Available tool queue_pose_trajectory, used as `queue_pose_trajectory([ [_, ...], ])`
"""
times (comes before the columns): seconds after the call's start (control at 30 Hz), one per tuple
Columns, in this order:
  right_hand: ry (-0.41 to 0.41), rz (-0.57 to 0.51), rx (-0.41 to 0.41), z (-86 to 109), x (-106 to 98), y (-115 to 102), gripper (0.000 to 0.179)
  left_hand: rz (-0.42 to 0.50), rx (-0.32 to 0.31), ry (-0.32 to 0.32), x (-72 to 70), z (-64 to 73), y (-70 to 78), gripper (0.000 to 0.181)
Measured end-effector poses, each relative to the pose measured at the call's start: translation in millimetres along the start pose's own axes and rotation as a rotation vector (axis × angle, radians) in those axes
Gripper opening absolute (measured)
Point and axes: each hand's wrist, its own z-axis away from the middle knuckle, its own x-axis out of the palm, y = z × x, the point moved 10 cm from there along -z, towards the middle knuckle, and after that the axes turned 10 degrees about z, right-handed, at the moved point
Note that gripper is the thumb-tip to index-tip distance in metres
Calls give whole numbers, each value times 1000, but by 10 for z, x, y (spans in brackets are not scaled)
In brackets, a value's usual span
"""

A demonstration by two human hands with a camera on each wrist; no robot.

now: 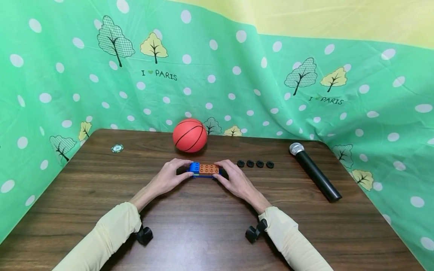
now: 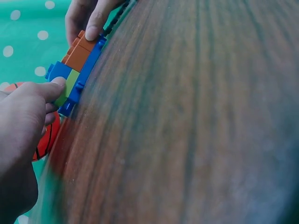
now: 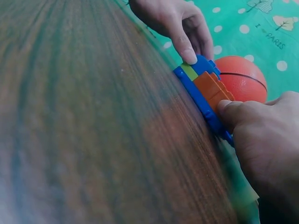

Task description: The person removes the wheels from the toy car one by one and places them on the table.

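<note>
A toy brick car body lies on the table between the two hands. Its long blue base [image 2: 88,67] carries a blue brick [image 1: 194,168] over a lime green brick [image 2: 68,87] at the left end. Orange bricks [image 1: 208,169] fill the rest of its top. The left hand [image 1: 169,176] pinches the blue and green end between thumb and fingers. At the other end, the right hand [image 1: 236,180] grips the orange bricks, its thumb on their near side in the right wrist view. The far fingers are partly hidden behind the bricks.
Right behind the brick body sits a red basketball [image 1: 190,135]. Several small black wheels [image 1: 250,163] stand in a row to the right. Farther right lies a black microphone [image 1: 315,171]; a poker chip [image 1: 117,148] is at the back left. A green dotted curtain [image 1: 217,86] borders the table.
</note>
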Motion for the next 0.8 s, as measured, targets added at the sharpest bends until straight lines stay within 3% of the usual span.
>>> queue_pose_trajectory([
  [0.5,-40,-5,53,9,45,59,41,38,-69,-14,26,-1,-66,43],
  [0.8,-44,36,143,88,-54,141,53,7,-86,57,-120,86,24,61],
])
